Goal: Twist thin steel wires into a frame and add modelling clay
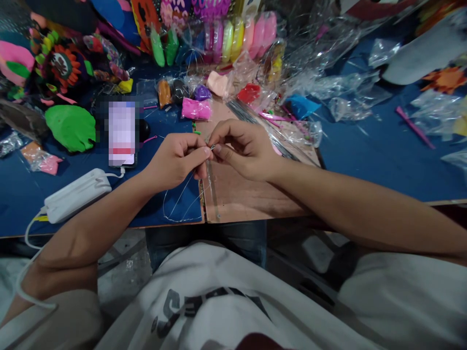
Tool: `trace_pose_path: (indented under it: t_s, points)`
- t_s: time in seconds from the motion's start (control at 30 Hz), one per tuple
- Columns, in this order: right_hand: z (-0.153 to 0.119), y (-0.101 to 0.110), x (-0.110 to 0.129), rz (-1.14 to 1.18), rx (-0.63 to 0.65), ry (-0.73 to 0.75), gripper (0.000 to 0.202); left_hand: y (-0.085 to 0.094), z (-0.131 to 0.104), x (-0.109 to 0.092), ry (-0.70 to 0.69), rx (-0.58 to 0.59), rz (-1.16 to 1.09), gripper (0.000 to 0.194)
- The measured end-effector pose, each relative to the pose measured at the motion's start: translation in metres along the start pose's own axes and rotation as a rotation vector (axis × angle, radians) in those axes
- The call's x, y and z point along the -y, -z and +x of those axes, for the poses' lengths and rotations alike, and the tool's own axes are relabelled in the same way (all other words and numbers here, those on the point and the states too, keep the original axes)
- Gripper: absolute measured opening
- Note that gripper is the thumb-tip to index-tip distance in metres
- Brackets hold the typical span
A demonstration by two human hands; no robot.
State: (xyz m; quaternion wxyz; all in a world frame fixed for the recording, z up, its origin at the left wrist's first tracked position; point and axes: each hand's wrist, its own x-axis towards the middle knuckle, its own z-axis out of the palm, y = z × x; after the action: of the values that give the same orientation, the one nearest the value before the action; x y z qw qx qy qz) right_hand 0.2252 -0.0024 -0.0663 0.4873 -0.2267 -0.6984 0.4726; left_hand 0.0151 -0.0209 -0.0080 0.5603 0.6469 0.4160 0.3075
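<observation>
My left hand point(181, 158) and my right hand point(245, 149) meet above the seam between the blue and wooden table surfaces. Thumb and forefinger of each pinch a thin silvery wire point(165, 206), whose long loops hang below my left hand over the blue surface. Between the fingertips sits a small dark bit, too small to make out. A bundle of straight grey wires point(239, 112) lies behind my right hand on the wooden board point(251, 194). Just beyond my left hand is a bright pink wrapped piece point(196, 109), seemingly modelling clay.
On the left lie a phone point(122, 129) with a blurred screen, a white power bank point(77, 194) with cables and a green clay lump point(71, 127). Red point(249, 93) and blue point(302, 106) packets and clear plastic bags point(346, 92) spread across the back and right.
</observation>
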Motion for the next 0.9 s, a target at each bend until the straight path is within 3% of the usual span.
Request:
trace_pose_path:
  t_s: [0.3,0.4,0.6,0.77,0.9]
  points:
    - [0.0,0.002,-0.008,-0.285,-0.001,0.364,0.018,0.003,-0.003,-0.004,-0.017,0.127,-0.018,0.023]
    - [-0.001,0.002,-0.01,-0.353,0.01,0.412,0.021,0.005,-0.004,-0.002,0.016,0.192,-0.064,0.025]
    - [0.0,0.004,0.004,-0.31,-0.036,0.188,0.021,0.009,-0.004,-0.005,-0.004,0.197,-0.107,0.019]
    - [-0.001,0.004,0.024,-0.196,-0.062,0.031,0.024,0.008,-0.003,-0.005,-0.029,0.089,0.007,0.019]
    - [0.0,-0.001,0.025,-0.092,-0.1,-0.115,0.034,0.006,-0.004,-0.003,-0.064,0.012,0.131,0.02]
